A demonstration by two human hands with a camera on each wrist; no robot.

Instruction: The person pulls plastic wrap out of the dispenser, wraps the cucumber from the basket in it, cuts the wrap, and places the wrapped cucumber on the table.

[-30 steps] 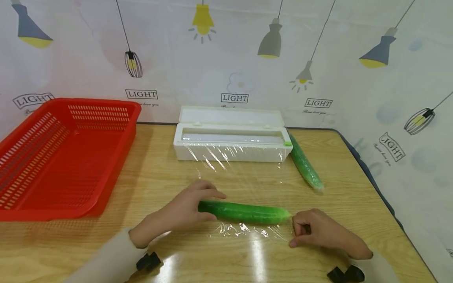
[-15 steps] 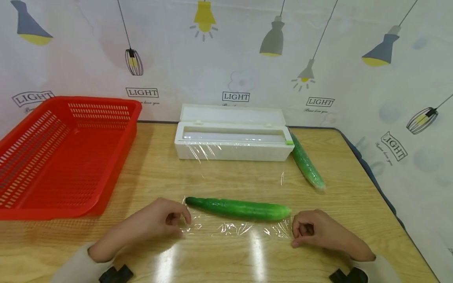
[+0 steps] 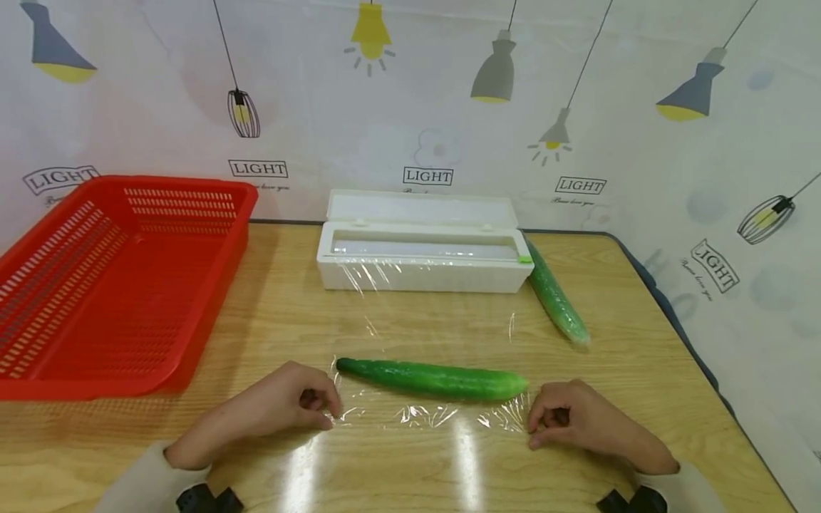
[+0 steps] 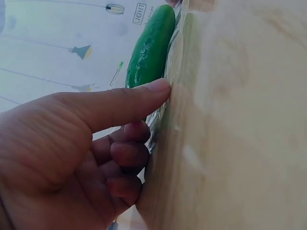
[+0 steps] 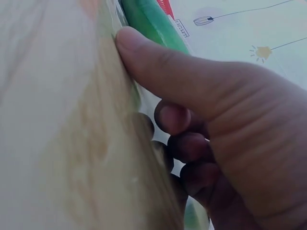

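Observation:
A green cucumber [image 3: 432, 379] lies crosswise on a sheet of clear cling film [image 3: 426, 415], its dark end to the left. The film runs back over the table to a white cling film dispenser [image 3: 423, 274] with its lid raised. At the film's near left corner, my left hand [image 3: 298, 399] pinches the edge between thumb and curled fingers. My right hand [image 3: 580, 420] pinches the near right corner, beside the cucumber's pale end. Both wrist views show thumb and fingers low at the table, the cucumber [image 4: 152, 45] just beyond; the film's edge is hard to see there.
A red plastic basket [image 3: 221, 285] stands at the left. A second cucumber [image 3: 556, 299], wrapped in film, lies against the dispenser's right end. Behind the wooden table [image 3: 641, 320] hangs a printed cloth [image 3: 308, 92] with lamp pictures.
My left hand has let go of the cucumber's dark end and moved left and nearer, to the film's corner. The cucumber's dark end now shows fully. My right hand has stayed in place.

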